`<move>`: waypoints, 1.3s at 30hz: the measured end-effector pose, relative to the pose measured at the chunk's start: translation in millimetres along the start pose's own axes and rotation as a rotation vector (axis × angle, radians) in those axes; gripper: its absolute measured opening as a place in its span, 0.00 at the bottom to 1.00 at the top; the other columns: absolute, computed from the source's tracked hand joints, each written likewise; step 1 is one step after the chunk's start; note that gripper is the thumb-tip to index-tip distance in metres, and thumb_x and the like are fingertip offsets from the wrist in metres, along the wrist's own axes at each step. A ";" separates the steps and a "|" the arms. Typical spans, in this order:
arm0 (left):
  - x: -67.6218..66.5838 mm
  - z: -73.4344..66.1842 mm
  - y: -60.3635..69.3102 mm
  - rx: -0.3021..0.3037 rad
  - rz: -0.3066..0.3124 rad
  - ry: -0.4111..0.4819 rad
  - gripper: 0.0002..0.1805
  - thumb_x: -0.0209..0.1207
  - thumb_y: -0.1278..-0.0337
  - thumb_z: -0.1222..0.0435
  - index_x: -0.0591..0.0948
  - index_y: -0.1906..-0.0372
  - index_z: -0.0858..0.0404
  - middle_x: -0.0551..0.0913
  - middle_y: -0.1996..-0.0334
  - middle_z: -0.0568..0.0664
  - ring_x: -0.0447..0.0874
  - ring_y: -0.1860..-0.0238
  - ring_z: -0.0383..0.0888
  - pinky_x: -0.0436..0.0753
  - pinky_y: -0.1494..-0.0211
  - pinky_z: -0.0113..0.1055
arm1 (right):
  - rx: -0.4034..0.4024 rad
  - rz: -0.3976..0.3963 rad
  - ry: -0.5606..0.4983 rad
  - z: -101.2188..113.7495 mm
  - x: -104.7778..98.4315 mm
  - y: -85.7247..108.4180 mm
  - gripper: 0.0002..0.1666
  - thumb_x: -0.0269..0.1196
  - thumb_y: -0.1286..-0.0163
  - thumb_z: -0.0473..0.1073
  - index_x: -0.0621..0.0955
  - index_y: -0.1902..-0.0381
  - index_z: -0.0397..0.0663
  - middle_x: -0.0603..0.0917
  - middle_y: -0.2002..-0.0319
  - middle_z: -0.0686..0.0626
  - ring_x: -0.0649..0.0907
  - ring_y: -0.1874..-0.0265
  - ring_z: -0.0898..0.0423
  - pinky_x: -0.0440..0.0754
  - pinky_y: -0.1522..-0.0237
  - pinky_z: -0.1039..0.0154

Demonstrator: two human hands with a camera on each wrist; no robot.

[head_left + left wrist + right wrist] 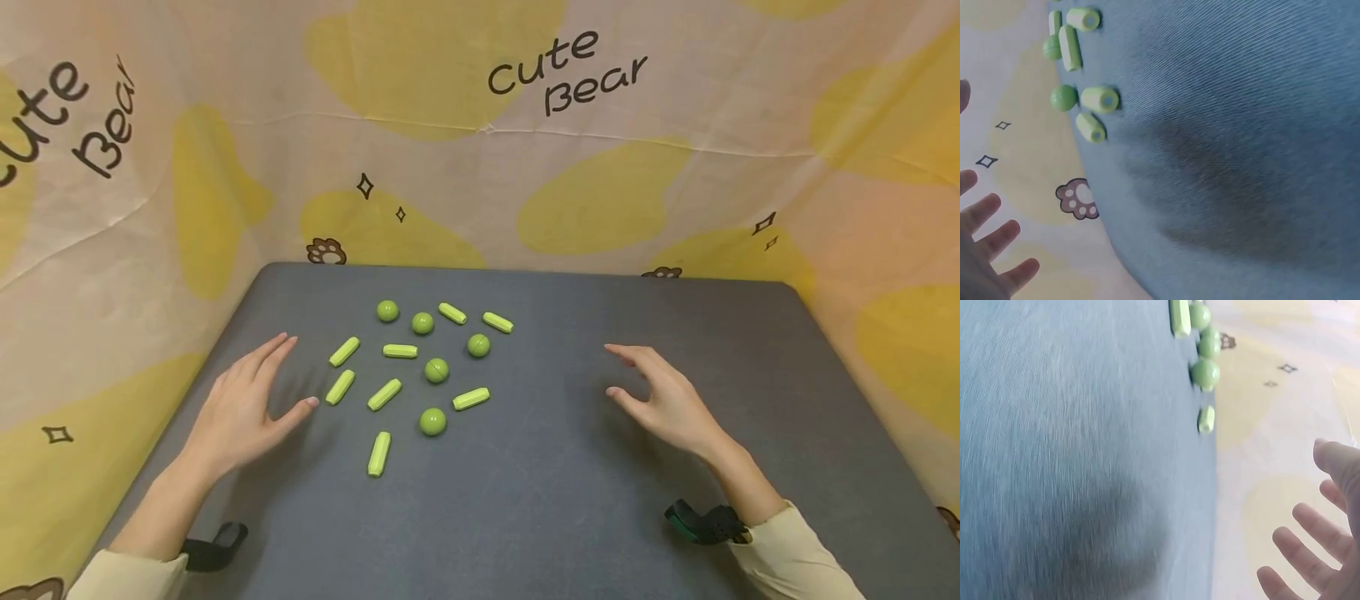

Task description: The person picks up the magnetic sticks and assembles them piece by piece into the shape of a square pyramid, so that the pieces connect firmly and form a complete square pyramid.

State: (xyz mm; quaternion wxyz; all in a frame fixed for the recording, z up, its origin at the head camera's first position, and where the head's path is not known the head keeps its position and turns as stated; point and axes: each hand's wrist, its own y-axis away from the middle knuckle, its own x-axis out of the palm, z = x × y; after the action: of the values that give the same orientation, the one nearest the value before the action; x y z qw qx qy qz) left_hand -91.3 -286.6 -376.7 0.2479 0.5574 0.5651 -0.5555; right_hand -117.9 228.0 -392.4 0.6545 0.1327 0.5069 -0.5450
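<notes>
Several green balls and light green ribbed sticks lie scattered on the left and middle of the grey table. Among them are a ball and a stick nearest the front. My left hand hovers left of the pieces, fingers spread, holding nothing; its thumb tip is close to a stick. Well to the right of them, my right hand is held over the table, fingers apart and empty. Spread fingers also show in the left wrist view, beyond a stick, and in the right wrist view, below a ball.
The grey table has rounded far corners. Behind it and along its sides hangs a cream and yellow cloth with printed words and paw marks. Each wrist wears a dark band, the right one just above the sleeve edge.
</notes>
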 end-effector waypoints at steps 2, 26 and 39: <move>2.8 -1.6 3.2 -0.005 -0.007 0.011 0.45 0.66 0.58 0.53 0.60 0.31 0.56 0.64 0.35 0.57 0.64 0.41 0.62 0.62 0.49 0.61 | 0.003 0.007 -0.030 4.9 5.5 -1.6 0.35 0.69 0.46 0.39 0.71 0.39 0.49 0.75 0.46 0.48 0.76 0.51 0.54 0.77 0.56 0.54; 45.7 -59.9 28.0 -0.093 0.130 0.182 0.33 0.71 0.63 0.55 0.75 0.46 0.59 0.78 0.55 0.48 0.82 0.62 0.45 0.78 0.64 0.44 | -0.032 0.057 -0.227 56.4 55.5 -26.1 0.28 0.67 0.43 0.39 0.73 0.43 0.52 0.77 0.49 0.52 0.79 0.54 0.55 0.79 0.56 0.55; 58.3 -79.3 28.3 -0.186 0.253 0.148 0.32 0.71 0.67 0.50 0.77 0.50 0.56 0.78 0.65 0.42 0.71 0.76 0.31 0.69 0.75 0.32 | -0.070 0.139 -0.304 82.0 81.3 -32.3 0.25 0.66 0.42 0.41 0.75 0.45 0.53 0.78 0.52 0.54 0.80 0.55 0.54 0.78 0.57 0.56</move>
State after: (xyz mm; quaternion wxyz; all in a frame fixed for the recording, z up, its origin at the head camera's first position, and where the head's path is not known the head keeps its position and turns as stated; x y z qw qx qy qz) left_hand -53.7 -201.0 -418.4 0.3241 0.6381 0.5562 -0.4225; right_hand -111.5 109.4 -409.0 0.7641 0.0606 0.4103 -0.4940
